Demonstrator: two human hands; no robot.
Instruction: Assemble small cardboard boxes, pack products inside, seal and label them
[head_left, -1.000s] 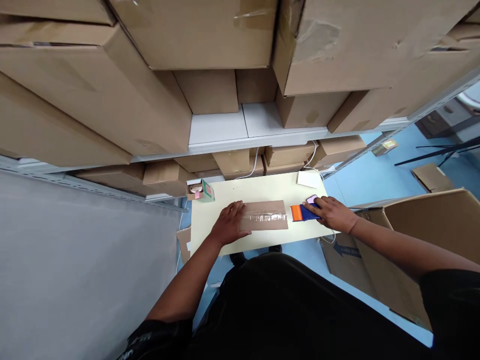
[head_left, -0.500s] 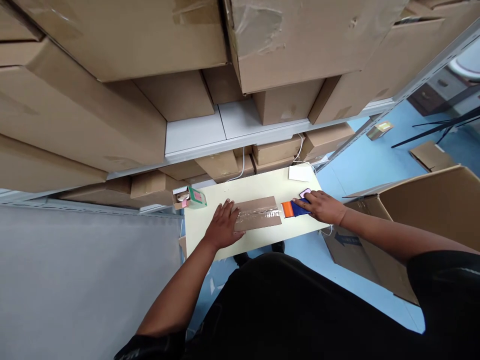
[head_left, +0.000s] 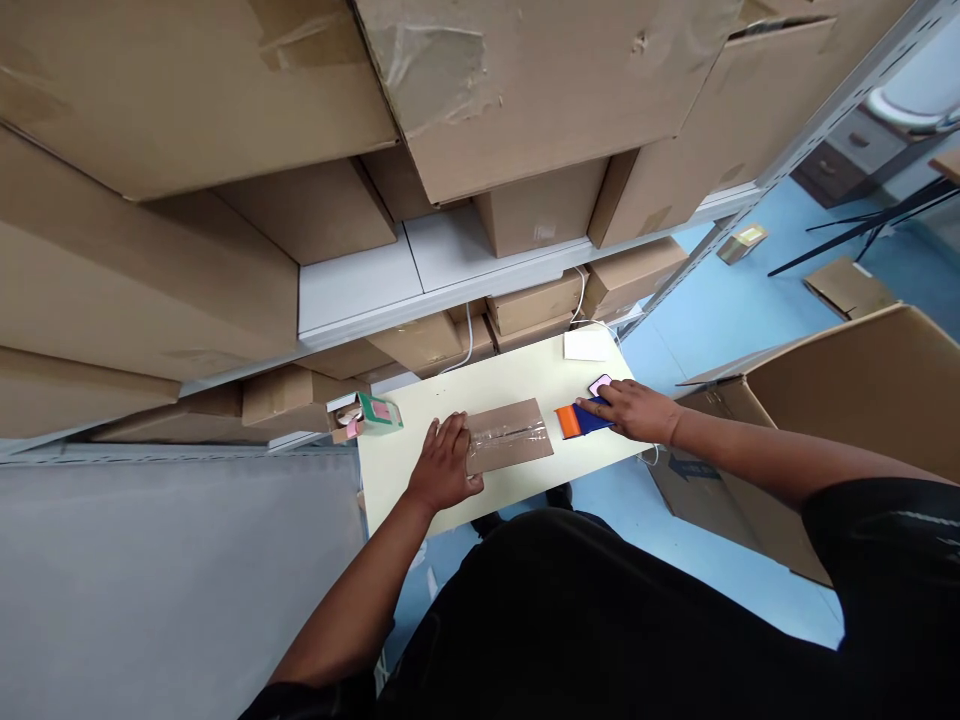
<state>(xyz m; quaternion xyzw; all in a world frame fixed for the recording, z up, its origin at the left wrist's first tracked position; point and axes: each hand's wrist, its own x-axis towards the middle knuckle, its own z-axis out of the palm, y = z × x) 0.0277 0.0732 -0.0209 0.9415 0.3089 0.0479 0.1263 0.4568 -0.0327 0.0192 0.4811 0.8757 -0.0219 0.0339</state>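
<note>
A small, flat cardboard box [head_left: 499,458] lies on the pale yellow table [head_left: 420,400], with shiny clear tape [head_left: 517,432] along its middle. My left hand [head_left: 442,465] grips the box's left end, its fingers at the far side and the thumb by the near edge. Just off the right end is an orange and blue tape dispenser [head_left: 579,420]. Closed over the dispenser's blue part is my right hand [head_left: 634,408], which hides some of it. A phone with a lit screen [head_left: 600,386] lies beside the right fingertips.
An open green and white carton [head_left: 379,412] stands at the table's left end. Near the back right corner is a white flat piece [head_left: 586,345]. Shelves [head_left: 450,272] with large cardboard boxes [head_left: 555,90] rise beyond the table. A big open carton [head_left: 847,400] sits at the right.
The camera view has shifted a little. My left fingers are drawn closer together around the box's end. The dispenser stays beside the right end, in my right hand.
</note>
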